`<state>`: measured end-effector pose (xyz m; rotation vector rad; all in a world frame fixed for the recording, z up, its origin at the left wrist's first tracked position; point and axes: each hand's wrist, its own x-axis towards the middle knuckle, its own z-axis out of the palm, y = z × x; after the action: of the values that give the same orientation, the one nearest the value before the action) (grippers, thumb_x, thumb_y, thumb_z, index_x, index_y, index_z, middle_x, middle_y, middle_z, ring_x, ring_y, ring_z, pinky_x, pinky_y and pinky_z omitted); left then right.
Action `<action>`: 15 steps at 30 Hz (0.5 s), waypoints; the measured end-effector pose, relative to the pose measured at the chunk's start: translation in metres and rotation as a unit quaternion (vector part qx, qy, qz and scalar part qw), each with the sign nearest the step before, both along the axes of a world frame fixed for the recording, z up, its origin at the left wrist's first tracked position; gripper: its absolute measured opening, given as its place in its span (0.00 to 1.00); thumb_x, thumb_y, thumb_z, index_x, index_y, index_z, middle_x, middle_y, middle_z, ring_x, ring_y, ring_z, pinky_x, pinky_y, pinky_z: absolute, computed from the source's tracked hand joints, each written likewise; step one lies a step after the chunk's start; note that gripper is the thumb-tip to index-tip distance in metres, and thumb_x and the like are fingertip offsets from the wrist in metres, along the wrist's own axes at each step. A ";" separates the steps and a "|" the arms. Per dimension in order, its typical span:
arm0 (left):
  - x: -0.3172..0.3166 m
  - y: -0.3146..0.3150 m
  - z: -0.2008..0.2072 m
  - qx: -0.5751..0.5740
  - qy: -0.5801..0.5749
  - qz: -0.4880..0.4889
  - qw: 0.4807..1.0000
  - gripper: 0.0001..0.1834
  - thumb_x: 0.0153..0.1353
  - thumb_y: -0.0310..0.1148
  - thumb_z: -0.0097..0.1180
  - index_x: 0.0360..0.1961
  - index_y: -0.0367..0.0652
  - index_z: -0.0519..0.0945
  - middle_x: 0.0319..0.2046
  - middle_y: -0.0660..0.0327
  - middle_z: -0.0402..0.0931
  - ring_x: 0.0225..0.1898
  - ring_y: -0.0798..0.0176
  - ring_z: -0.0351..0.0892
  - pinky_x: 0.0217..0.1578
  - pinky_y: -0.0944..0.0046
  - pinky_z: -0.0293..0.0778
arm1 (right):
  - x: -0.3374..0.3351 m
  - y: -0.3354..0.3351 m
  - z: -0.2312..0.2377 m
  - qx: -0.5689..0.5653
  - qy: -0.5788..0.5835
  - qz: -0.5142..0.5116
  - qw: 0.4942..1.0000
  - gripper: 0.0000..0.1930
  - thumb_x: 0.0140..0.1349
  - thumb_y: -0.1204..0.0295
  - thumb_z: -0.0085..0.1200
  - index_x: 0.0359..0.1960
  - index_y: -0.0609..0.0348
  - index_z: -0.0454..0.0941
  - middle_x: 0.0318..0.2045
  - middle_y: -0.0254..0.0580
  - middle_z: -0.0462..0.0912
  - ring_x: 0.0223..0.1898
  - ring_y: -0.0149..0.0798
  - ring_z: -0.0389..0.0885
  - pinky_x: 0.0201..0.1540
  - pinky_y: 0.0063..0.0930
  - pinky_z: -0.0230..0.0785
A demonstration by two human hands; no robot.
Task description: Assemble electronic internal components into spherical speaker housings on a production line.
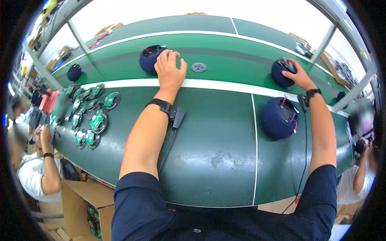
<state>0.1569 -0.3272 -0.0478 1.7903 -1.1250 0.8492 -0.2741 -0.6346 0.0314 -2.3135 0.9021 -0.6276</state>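
On the green strip beyond the white rail, my left hand [171, 70] curls its fingers over the right rim of a navy ball-shaped housing [147, 63]. That housing has an open top with a red wire showing. Farther right, my right hand [298, 76] grips a second navy housing [280, 76], thumb on its side and fingers over the top, where a grey part shows. A third navy housing [275, 120] stands on the near table, left of my right forearm, its open top showing red and white wire ends. Between my hands lies a flat grey disc [198, 67] with holes.
Several round black parts with green circuit boards [98, 122] lie at the table's left. Another navy ball [74, 72] sits on the strip's far left. Dark cables hang from both wrist straps. A cardboard box [86, 201] stands at lower left. People are at both sides.
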 end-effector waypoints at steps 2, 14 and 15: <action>0.011 0.015 0.016 0.001 -0.020 0.069 0.997 0.23 0.55 0.40 0.66 0.52 0.46 0.78 0.59 0.53 0.69 0.64 0.45 0.66 0.62 0.44 0.62 | -0.014 -0.002 0.001 -0.193 0.023 -0.035 0.980 0.42 0.57 0.52 0.72 0.70 0.55 0.66 0.66 0.51 0.72 0.67 0.41 0.71 0.69 0.36 0.62; 0.009 0.139 0.056 0.248 0.045 -0.141 0.958 0.35 0.50 0.43 0.76 0.55 0.41 0.75 0.65 0.43 0.63 0.62 0.36 0.71 0.62 0.48 0.72 | -0.071 0.181 -0.012 0.066 -0.091 0.194 0.975 0.41 0.66 0.58 0.58 0.77 0.57 0.53 0.76 0.47 0.59 0.77 0.48 0.56 0.76 0.42 0.50; 0.001 0.157 0.056 0.258 0.026 -0.176 0.950 0.35 0.50 0.44 0.76 0.56 0.41 0.74 0.64 0.43 0.63 0.62 0.36 0.71 0.62 0.48 0.72 | -0.066 0.200 -0.010 0.081 -0.070 0.184 0.977 0.48 0.59 0.53 0.64 0.77 0.56 0.54 0.77 0.49 0.57 0.79 0.48 0.51 0.77 0.45 0.48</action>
<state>0.1583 -0.1700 0.0080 1.9142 -1.6800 0.3056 -0.3400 -0.4350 0.0218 -2.1803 0.4256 -0.5269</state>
